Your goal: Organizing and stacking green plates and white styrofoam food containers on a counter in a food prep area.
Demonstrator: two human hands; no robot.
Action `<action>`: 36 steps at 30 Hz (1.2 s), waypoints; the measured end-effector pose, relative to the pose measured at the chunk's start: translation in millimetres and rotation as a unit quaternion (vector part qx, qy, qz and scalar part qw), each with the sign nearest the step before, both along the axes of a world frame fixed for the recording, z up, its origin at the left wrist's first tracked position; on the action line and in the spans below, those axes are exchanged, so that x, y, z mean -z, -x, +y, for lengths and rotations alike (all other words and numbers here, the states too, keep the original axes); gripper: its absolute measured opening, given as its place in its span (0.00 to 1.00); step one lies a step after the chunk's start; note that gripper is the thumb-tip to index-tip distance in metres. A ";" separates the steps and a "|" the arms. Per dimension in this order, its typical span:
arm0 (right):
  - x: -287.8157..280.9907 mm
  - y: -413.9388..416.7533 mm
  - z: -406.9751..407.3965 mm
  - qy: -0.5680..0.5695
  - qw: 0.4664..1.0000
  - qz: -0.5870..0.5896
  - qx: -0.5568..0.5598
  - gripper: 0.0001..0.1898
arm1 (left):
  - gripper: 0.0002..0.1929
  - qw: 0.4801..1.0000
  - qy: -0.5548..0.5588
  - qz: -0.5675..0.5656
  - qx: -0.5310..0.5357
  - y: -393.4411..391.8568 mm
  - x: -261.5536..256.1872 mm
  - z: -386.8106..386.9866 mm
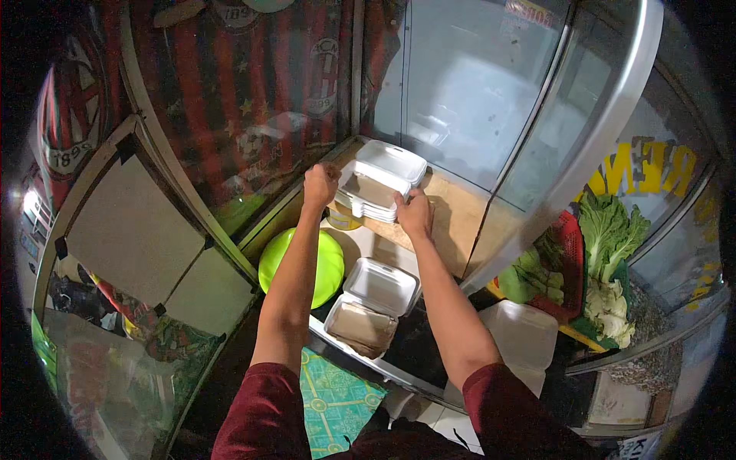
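Observation:
A stack of white foam clamshell boxes (376,213) sits on the wooden shelf, its top box open with brown paper (372,190) lining the base. My left hand (321,187) is at the stack's left edge, fingers curled; whether it grips the rim is unclear. At the right side, my right hand (415,214) pinches the rim of a foam box. Nearer to me, between my forearms, another open foam box (382,282) holds a brown paper sheet (362,328). A lime-green round plastic lid or plate (328,270) lies partly behind my left forearm.
Glass panes with metal frames (555,86) enclose the wooden shelf (460,218). To the right are a red plastic basket (569,259) with greens, a leafy mustard cabbage (609,241) and another open foam box (520,333). Under the shelf stands a yellowish tin (343,220). A hinged framed panel (138,224) is at left.

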State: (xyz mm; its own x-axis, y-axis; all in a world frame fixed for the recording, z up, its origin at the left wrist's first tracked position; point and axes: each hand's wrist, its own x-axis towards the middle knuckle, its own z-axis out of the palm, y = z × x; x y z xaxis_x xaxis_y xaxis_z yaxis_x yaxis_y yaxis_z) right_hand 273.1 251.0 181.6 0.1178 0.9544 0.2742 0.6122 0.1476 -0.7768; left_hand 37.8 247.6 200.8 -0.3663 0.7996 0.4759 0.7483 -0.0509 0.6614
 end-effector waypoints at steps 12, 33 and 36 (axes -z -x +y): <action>-1.8 -12.7 -61.3 0.007 0.999 -0.026 -0.019 0.19 | 0.09 0.999 0.007 -0.041 -0.008 -27.2 2.4 -94.8; 105.0 -4.9 -201.0 0.142 0.941 -0.129 -0.278 0.14 | 0.13 0.953 0.189 0.052 0.231 -67.3 140.0 -254.7; 112.4 -10.9 -206.5 0.167 0.930 -0.150 -0.291 0.18 | 0.13 0.943 0.228 0.047 0.238 -73.1 133.4 -267.5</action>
State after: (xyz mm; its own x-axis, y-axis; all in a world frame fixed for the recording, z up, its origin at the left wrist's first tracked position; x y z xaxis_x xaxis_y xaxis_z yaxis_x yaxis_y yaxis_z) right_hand 284.0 44.4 69.2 -0.4791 0.8707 -0.1110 0.7003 0.3029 -0.6464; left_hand 111.0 -19.8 67.4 0.1126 0.9921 0.0546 0.7686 -0.1218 0.6280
